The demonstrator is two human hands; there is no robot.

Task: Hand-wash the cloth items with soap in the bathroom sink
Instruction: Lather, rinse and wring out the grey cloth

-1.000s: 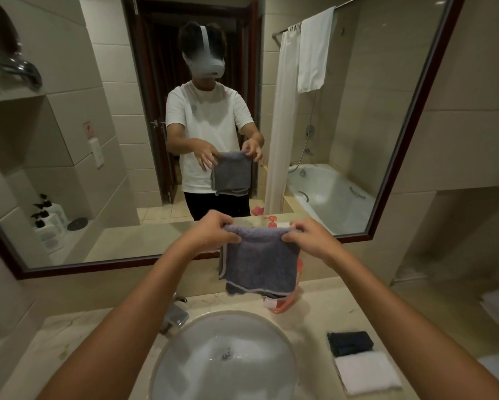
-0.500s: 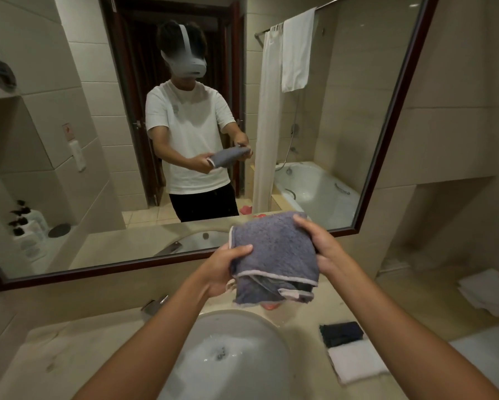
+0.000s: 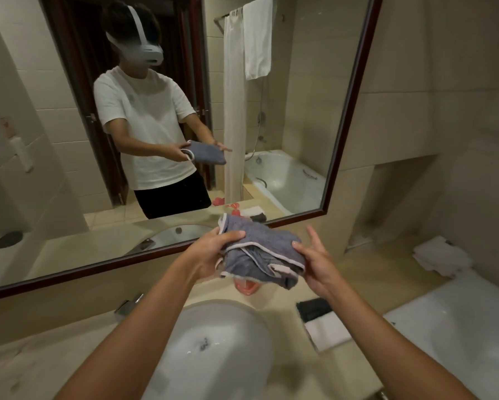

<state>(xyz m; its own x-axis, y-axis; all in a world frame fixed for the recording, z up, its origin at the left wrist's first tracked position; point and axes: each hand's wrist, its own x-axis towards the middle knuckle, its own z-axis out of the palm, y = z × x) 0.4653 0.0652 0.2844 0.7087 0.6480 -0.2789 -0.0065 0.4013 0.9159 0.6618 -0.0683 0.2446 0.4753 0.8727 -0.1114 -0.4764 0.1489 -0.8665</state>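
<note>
The grey washcloth (image 3: 261, 252), hanging spread a second ago, is now bunched between both hands: left hand (image 3: 213, 252) grips it, right hand (image 3: 314, 262) presses it with straight fingers. Folding looks finished, probably for setting aside. Below the hands, the sink (image 3: 213, 356) is open; the table (image 3: 366, 272) offers room rightward.

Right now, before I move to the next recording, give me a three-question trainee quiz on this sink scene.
1. True or false: the grey towel with pale trim lies inside the white oval sink basin.
2. Which hand grips the towel with its thumb on top: A) left hand B) right hand C) neither?
3. Fill in: right of the basin, a folded black cloth sits just behind a folded ____ cloth.

Key: 1 false, it is held above the counter; 2 A; 3 white.
</note>
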